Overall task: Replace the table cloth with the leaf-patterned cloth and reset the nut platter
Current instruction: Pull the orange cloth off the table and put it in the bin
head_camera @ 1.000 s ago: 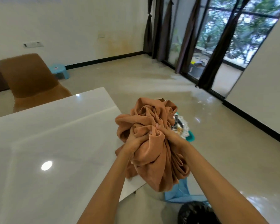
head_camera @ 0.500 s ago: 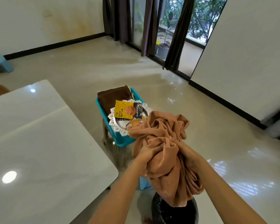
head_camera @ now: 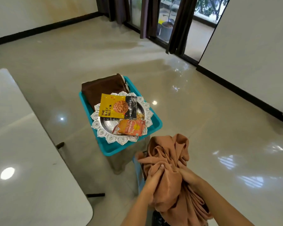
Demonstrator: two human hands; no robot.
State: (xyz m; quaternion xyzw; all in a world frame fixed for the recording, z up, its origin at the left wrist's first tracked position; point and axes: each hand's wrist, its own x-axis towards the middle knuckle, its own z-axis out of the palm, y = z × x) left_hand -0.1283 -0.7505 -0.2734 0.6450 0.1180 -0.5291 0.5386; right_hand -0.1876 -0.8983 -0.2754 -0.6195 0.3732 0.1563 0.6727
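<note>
Fingers (head_camera: 160, 168) of both hands curled tight around bunched orange cloth (head_camera: 168, 154).

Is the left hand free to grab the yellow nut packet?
Probably not yet. The left hand and right hand both clutch the bunched orange cloth; the yellow packet lies uncovered on the platter.

Bright window daylight glares off the floor (head_camera: 194, 128); edges perhaps slightly bowed.
</note>
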